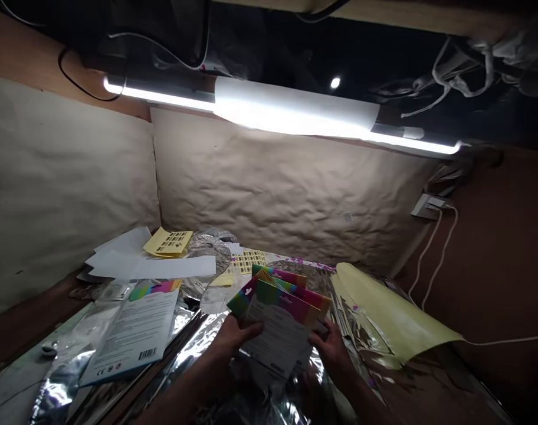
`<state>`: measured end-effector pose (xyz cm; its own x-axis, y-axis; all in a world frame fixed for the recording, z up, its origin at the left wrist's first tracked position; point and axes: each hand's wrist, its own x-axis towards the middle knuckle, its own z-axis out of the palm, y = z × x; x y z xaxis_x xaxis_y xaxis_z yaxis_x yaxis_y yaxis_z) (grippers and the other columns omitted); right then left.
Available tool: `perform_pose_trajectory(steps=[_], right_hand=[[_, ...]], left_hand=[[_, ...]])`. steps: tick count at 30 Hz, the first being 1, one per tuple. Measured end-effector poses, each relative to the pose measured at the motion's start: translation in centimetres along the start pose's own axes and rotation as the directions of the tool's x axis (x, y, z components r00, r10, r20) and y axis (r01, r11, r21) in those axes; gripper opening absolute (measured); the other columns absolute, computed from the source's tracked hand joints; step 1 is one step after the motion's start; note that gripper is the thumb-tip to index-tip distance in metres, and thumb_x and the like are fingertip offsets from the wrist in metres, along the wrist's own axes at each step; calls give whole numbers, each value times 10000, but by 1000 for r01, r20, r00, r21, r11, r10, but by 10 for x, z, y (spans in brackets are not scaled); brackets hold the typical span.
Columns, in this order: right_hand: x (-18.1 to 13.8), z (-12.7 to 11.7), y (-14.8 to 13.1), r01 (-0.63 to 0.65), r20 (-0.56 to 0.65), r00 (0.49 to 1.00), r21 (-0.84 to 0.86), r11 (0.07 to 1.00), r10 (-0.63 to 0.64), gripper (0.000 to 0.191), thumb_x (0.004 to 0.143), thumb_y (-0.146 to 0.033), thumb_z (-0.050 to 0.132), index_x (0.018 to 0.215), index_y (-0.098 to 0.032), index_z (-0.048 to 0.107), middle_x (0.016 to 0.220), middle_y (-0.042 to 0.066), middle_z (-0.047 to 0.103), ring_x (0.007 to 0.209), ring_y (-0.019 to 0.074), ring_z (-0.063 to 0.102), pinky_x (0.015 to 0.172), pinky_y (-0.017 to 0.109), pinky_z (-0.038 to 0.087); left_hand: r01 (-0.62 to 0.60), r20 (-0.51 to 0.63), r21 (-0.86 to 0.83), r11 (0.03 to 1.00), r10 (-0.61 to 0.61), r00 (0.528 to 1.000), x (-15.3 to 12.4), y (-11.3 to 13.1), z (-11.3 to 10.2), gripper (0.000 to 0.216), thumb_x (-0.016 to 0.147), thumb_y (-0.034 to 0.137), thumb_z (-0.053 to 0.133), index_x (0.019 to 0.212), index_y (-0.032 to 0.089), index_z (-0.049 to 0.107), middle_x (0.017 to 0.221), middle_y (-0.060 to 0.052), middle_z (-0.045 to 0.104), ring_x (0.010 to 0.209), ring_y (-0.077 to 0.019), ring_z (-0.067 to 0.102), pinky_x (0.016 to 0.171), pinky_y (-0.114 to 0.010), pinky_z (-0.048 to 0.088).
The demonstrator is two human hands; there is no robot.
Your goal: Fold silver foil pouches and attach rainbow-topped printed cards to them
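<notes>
Several flat printed packages (278, 333) with rainbow-coloured top edges and hang holes are fanned out between my hands, their white text side facing me. My left hand (240, 337) grips them along the left edge, thumb on the front. At the right edge, my right hand (328, 345) pinches them between thumb and fingers. A similar package (134, 330) lies to the left on the table, its text and barcode side up. What is inside the packages cannot be seen.
Shiny silver foil (189, 336) covers much of the table. Yellow label sheets (169, 242) and white papers (151, 267) lie at the back left. A large curled yellow sheet (388, 310) is on the right. A tube light (295, 112) hangs low ahead; white cables run from a socket (428, 205).
</notes>
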<state>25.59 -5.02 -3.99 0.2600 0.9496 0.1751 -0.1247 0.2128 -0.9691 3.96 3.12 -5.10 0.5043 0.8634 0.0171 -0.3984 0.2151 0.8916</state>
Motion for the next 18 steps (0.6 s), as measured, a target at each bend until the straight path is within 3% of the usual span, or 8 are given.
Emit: perform_pose_trajectory(steps=[4, 6, 9, 12, 14, 18], right_hand=[[-2, 5, -11, 21, 49, 999, -72, 997, -17, 552, 639, -468, 840, 1093, -217, 653, 1060, 100, 733, 1058, 323, 656, 875, 419, 550], [-3, 1, -20, 32, 97, 995, -103, 994, -22, 651, 640, -537, 822, 1175, -222, 626, 1162, 113, 699, 1121, 332, 626, 926, 430, 525], [-10, -7, -29, 37, 199, 980, -154, 987, -5, 735, 718, -697, 682, 1272, -223, 590, 1269, 130, 642, 1198, 339, 581, 984, 436, 490], [-20, -17, -26, 7, 172, 984, -319, 948, 50, 673, 885, -693, 458, 1402, -263, 488, 1410, 105, 541, 1334, 301, 465, 1087, 416, 406], [-26, -27, -18, 16, 144, 987, -519, 855, 69, 663, 930, -638, 415, 1474, -259, 395, 1509, 91, 427, 1423, 283, 330, 1157, 417, 312], [-39, -45, -5, 129, 254, 956, -816, 563, 149, 801, 917, -586, 469, 1553, -169, 216, 1622, 102, 149, 1490, 292, 99, 1216, 460, 110]], left_hand=[[-112, -78, 144, 983, 124, 989, -9, 12, 3, 628, 542, 402, 875, 1084, 147, 688, 1068, -134, 726, 1092, -358, 636, 938, -433, 520], [-113, -91, 245, 963, 138, 986, -11, 17, -1, 557, 549, 350, 862, 1049, 165, 702, 1048, -96, 731, 1083, -330, 630, 911, -391, 527], [-86, -4, 287, 954, 91, 996, -13, 17, -4, 376, 620, 308, 807, 957, 165, 721, 915, -38, 737, 951, -277, 661, 802, -336, 538], [-108, 86, 260, 960, 89, 992, -12, 16, -4, 348, 652, 312, 784, 966, 178, 715, 863, -5, 726, 913, -255, 667, 785, -322, 523], [-133, 129, 243, 961, 104, 986, -11, 16, -4, 436, 636, 337, 810, 1026, 184, 689, 924, -24, 728, 944, -270, 662, 811, -334, 522], [-173, 242, 237, 956, 115, 963, -6, 16, -7, 728, 629, 368, 853, 1255, 163, 543, 1095, -125, 687, 998, -320, 648, 808, -377, 534]])
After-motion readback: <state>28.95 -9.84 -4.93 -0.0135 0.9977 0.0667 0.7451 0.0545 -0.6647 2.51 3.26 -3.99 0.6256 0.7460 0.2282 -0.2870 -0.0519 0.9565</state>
